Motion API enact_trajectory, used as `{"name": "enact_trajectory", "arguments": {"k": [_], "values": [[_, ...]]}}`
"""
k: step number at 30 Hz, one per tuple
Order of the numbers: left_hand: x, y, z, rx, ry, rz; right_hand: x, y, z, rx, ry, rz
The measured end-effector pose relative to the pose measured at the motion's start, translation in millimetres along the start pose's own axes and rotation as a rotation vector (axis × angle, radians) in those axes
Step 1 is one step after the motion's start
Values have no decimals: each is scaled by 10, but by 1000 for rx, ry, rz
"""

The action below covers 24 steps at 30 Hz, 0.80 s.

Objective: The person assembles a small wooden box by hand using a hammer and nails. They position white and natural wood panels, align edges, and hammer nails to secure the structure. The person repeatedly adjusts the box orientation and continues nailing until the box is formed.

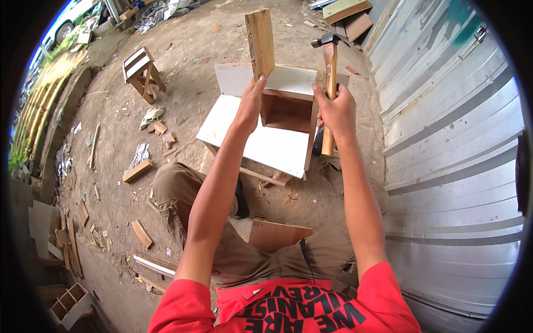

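My left hand (252, 105) grips the lower end of a wooden board (260, 44), which stands up roughly vertical. In my right hand (337, 108) is a claw hammer (330, 66), held by its wooden handle with the dark metal head at the top. Between my knees and beneath both hands sits a box-like wooden piece with white panels (258, 145). A brown open compartment (287, 112) shows in its middle. The fingers of my left hand are partly hidden behind the board.
A small wooden stool (143, 75) stands at the far left. Wood offcuts (137, 170) litter the concrete floor on the left. A corrugated metal wall (449, 166) runs along my right. Between my legs lies a brown board (277, 236). Boxes (347, 11) are stacked at the far right.
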<state>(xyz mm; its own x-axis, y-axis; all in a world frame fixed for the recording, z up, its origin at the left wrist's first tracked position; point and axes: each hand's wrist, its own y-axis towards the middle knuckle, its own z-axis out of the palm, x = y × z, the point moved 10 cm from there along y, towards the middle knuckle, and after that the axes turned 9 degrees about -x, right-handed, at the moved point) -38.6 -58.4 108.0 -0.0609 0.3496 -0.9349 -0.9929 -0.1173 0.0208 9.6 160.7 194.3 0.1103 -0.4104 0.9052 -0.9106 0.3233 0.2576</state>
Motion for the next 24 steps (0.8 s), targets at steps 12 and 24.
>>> {"name": "enact_trajectory", "arguments": {"k": [12,24], "values": [[85,-255,801,256,166,63,-379,44,-724,-56,107,68],[1520,-616,288,223,147,7,-1835,-788,-422,-35,163,236]]}}
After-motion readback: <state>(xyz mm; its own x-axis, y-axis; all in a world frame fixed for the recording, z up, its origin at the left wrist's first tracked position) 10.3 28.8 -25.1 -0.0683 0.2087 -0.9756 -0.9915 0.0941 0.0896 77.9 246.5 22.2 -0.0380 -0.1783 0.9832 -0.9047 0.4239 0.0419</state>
